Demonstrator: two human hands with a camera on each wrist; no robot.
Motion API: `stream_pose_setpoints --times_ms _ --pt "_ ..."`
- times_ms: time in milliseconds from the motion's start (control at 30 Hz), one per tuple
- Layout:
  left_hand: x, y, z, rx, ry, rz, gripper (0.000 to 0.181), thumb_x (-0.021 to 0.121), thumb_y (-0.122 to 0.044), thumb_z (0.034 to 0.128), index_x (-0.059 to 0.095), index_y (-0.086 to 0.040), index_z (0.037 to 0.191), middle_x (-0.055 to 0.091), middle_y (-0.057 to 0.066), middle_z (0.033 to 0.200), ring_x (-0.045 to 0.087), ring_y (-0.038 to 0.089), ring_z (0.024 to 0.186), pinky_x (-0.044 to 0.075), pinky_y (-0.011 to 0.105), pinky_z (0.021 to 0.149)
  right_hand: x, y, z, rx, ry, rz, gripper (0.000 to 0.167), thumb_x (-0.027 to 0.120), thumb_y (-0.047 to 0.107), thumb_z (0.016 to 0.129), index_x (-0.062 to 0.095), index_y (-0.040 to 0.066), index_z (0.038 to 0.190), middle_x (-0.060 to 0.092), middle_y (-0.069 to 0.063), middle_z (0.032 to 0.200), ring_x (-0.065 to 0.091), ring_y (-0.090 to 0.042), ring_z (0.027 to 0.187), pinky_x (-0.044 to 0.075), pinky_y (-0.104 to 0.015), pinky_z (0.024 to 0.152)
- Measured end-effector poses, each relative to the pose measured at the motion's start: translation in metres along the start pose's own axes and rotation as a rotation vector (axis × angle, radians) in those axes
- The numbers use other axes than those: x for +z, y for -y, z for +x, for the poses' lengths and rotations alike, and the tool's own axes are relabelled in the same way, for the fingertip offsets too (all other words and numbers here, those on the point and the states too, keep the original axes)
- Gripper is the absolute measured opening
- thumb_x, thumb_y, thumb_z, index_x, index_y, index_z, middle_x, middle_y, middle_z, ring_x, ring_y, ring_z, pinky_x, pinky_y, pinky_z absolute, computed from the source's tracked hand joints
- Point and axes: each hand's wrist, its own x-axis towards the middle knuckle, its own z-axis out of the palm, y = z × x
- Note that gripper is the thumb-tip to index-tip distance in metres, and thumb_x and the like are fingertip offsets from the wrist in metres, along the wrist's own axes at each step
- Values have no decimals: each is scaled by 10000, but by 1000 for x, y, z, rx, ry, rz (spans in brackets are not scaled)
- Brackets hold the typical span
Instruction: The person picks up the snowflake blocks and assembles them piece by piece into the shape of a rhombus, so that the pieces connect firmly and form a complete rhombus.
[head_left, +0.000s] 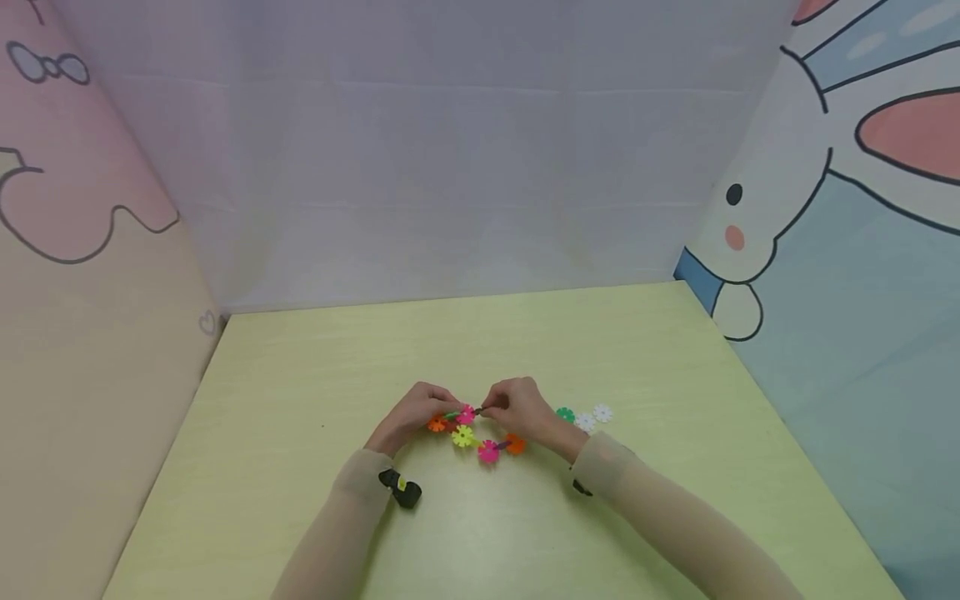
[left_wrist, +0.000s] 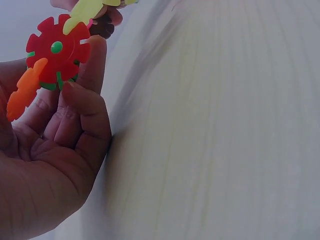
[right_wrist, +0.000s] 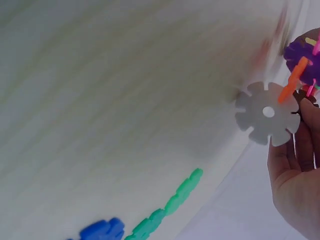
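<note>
While the left hand [head_left: 414, 412] pinched a bright green, notched plastic disc [head_left: 451, 416] between thumb and fingers, the right hand [head_left: 522, 408] pinched a dark brown, notched plastic disc [head_left: 481, 411] at its edge. Both sets of fingers were thus clamped on work. A bright pink, flower-shaped plastic disc [head_left: 467, 414] stood between the two sets of fingertips, just left of the dark disc; whether the slots were fully engaged could not be told. From the left fingertips, a curved chain of coloured plastic discs [head_left: 462, 437] bowed toward the wearer and came round below the right fingers, where an orange, notched plastic disc [head_left: 515, 444] met a grey, slotted plastic disc [right_wrist: 260, 120]. To the right of the right fingers, past the wrist, lay two white plastic discs [head_left: 603, 412].

For a sound joint, the discs were best set at right angles, slot facing slot, and pressed straight along the slot line without twisting. The left grip appeared to belong close to the joint, since force passed through several links could flex or part them. Likely faults were a skewed entry and the orange disc snagging on the right fingers.
</note>
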Motion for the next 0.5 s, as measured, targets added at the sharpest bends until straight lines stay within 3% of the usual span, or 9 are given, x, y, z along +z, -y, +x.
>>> stream_pose_setpoints --times_ms 233,500 --pt "0 0 0 -19 -41 -9 165 742 -225 819 765 -66 784 672 56 828 564 212 806 442 335 723 2 4 1 -30 2 -5 78 749 101 836 715 137 775 653 104 743 575 -37 629 496 -200 614" --pt "-2 0 0 6 15 1 207 730 -283 838 769 -79 829 682 58 855 577 209 794 451 346 739 -3 6 0 6 32 24 47 748 132 842 717 118 809 661 104 769 595 -40 675 501 -203 668"
